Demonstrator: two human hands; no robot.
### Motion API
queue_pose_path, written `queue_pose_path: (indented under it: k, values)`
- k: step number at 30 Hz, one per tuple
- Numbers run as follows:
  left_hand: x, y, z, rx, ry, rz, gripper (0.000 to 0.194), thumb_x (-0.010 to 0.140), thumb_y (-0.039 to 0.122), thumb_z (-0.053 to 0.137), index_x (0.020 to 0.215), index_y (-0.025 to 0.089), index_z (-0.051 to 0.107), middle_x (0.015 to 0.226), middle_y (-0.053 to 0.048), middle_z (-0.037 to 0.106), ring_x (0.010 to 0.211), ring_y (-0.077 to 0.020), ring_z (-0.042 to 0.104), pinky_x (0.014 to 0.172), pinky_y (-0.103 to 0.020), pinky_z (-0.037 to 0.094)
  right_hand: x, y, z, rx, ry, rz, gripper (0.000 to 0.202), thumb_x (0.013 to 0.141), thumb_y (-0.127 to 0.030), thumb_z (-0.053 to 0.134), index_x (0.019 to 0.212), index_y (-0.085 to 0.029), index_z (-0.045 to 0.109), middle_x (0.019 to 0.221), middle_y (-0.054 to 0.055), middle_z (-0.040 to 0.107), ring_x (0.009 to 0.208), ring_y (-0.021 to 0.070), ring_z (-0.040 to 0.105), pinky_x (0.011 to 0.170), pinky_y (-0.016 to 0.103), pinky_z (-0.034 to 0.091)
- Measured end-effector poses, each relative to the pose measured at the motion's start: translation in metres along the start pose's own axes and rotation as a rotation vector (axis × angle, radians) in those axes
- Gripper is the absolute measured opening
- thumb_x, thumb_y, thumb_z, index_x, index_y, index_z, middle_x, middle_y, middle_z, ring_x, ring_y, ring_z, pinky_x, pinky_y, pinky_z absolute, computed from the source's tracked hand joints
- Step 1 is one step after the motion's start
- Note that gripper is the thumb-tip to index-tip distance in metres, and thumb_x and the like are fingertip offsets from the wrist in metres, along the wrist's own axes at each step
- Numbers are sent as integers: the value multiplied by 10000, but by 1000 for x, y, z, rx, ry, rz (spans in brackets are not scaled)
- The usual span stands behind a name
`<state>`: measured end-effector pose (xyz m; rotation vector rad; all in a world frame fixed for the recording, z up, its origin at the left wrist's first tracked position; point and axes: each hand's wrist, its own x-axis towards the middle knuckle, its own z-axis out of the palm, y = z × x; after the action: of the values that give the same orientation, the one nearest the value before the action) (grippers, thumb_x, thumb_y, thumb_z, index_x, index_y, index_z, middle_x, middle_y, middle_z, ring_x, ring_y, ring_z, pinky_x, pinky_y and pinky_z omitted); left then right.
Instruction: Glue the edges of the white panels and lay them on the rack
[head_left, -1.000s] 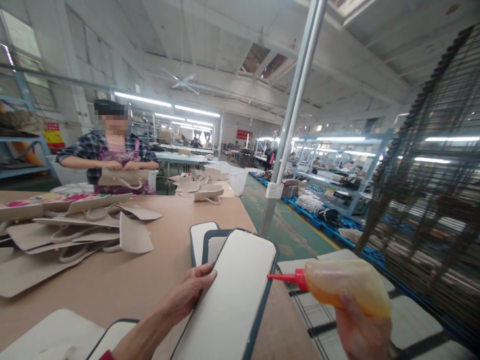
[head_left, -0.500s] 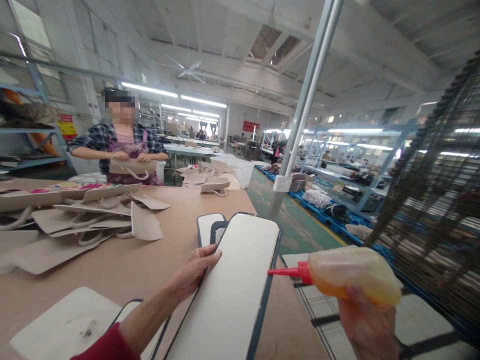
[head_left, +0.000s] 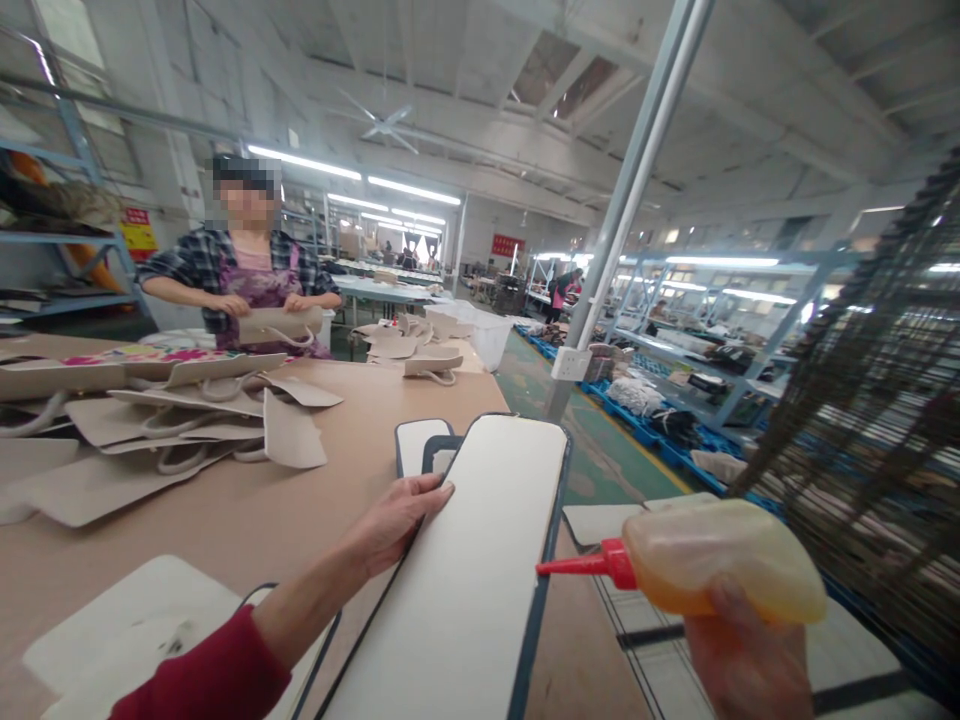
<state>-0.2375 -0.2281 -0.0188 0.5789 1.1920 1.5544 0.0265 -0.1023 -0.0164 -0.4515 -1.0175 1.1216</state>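
My left hand grips the left edge of a long white panel with rounded corners and a dark blue border, thumb on its face. The panel is held tilted over the table. In my right hand is a squeeze bottle of amber liquid, lying sideways with its red nozzle pointing left. The nozzle tip meets the panel's right edge, where white face and blue border join. Behind the panel lies a smaller white piece with the same dark border.
Beige bag pieces with handles are piled at the left of the brown table. A white board lies front left. Across the table a co-worker holds a beige piece. A grey post rises behind; a dark rack stands right.
The bottle's nozzle has moved down along the panel's right edge, toward me. My left hand keeps its hold on the panel. The whole view has shifted slightly.
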Motion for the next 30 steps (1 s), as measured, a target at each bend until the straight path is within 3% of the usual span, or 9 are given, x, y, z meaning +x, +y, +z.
queue_pose_path:
  k: [5, 11, 16, 22, 27, 30]
  values:
    - [6, -3, -4, -5, -38, 13, 405, 647, 340, 844, 943, 103, 700, 748, -68, 746, 606, -167, 689, 571, -230, 529, -3, -2, 1, -6, 7, 46, 622, 534, -321, 868, 1109, -223, 653, 1060, 99, 684, 805, 253, 670, 602, 330, 597]
    - [10, -1, -4, 0, -41, 21, 407, 640, 362, 846, 907, 94, 697, 735, -83, 742, 605, -168, 685, 567, -231, 529, -7, -4, -1, -13, 8, 83, 629, 533, -327, 874, 1111, -220, 649, 1012, 108, 697, 701, 249, 670, 542, 332, 588]
    - [15, 4, -2, 10, -62, 47, 345, 670, 350, 827, 870, 102, 695, 700, -68, 731, 576, -156, 670, 550, -226, 517, -7, -1, -7, -32, 32, 85, 673, 527, -302, 859, 1157, -227, 633, 1018, 117, 702, 763, 295, 686, 493, 328, 578]
    - [21, 11, 0, -13, -43, 59, 268, 687, 295, 816, 833, 110, 691, 691, -73, 728, 561, -159, 657, 549, -245, 515, -5, 7, -30, -92, -138, 67, 661, 686, -327, 790, 1295, -246, 545, 1112, 131, 681, 963, 360, 667, 706, 470, 609]
    - [27, 17, 1, 9, -18, 51, 236, 699, 280, 805, 804, 105, 687, 665, -64, 718, 532, -148, 636, 522, -243, 504, -8, 5, -31, -11, -139, 88, 699, 679, -329, 806, 1319, -270, 532, 1273, 117, 608, 1151, 369, 583, 788, 476, 602]
    - [32, 19, 1, 19, -10, 61, 221, 705, 270, 801, 781, 104, 678, 651, -62, 712, 517, -144, 631, 512, -240, 506, -11, 3, -30, -2, -147, 122, 704, 674, -356, 816, 1313, -257, 535, 1254, 125, 617, 1130, 382, 594, 785, 502, 599]
